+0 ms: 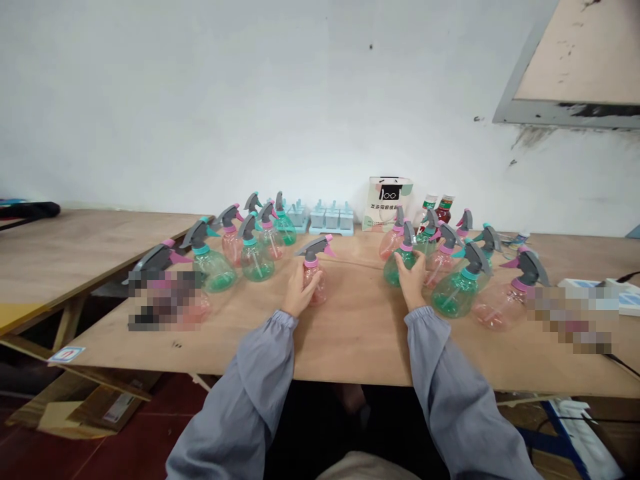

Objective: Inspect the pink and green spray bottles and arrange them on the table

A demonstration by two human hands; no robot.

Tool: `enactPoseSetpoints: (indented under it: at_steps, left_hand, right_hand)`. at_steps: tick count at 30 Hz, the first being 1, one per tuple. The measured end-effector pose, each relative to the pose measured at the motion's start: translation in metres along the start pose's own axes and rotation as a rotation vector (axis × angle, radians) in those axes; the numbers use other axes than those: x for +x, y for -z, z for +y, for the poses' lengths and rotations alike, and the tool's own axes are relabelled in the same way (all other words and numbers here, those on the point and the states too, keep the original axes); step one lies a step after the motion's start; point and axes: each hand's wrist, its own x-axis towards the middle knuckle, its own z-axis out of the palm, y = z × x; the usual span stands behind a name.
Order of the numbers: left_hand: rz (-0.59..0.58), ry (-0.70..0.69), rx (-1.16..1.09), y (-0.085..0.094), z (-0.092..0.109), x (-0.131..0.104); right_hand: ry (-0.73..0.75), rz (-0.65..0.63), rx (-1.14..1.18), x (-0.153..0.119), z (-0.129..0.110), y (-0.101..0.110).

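Near the middle of the wooden table [350, 333], my left hand [301, 290] is closed round a pink spray bottle [316, 287] with a grey and pink nozzle, which stands upright. My right hand [411, 272] grips a green spray bottle [393, 270] with a pink collar, at the inner edge of the right group. Several pink and green bottles stand beside it, among them a green one [454, 295] and a pink one [495, 308]. On the left side is another group, with a green bottle [215, 270] and a smaller green one [257, 260].
Along the wall stand light blue moulds [332, 219], a paper bag [377, 207] and a bottle with red contents [443, 209]. A white power strip [590, 291] lies at the right. Another table [75, 250] is at the left, with cardboard [107, 407] below.
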Motion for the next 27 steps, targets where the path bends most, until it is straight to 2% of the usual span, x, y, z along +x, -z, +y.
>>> enactPoseSetpoints:
  at_steps: [5, 9, 11, 13, 16, 18, 22, 25, 27]
  left_hand:
    - [0.005, -0.001, -0.008, 0.000, 0.001, 0.000]
    - [-0.005, 0.000, -0.008, -0.002, -0.001, 0.001]
    - [-0.037, -0.010, -0.023, -0.008, -0.004, 0.000]
    - [-0.097, -0.039, -0.045, -0.016, -0.009, -0.001]
    - [-0.222, -0.091, -0.064, -0.029, -0.015, -0.007]
    - [-0.318, -0.106, -0.059, -0.034, -0.016, -0.011]
    - [-0.485, -0.149, -0.026, -0.030, -0.007, -0.013]
    - [-0.535, -0.219, 0.012, -0.023, 0.004, -0.010]
    - [-0.507, -0.258, 0.046, -0.020, 0.010, -0.009]
  right_hand:
    - [0.040, 0.049, -0.012, -0.003, -0.001, 0.001]
    - [0.263, 0.115, -0.037, -0.014, -0.020, 0.007]
    - [0.374, 0.022, 0.020, -0.026, -0.038, 0.004]
    - [0.411, -0.132, 0.125, -0.043, -0.058, -0.007]
    - [0.311, -0.329, 0.290, -0.067, -0.085, -0.028]
    - [0.197, -0.391, 0.355, -0.077, -0.096, -0.039]
    - [0.064, -0.346, 0.386, -0.078, -0.100, -0.044]
    - [0.115, -0.310, 0.345, -0.071, -0.098, -0.039]
    - [0.174, -0.295, 0.292, -0.069, -0.098, -0.036]
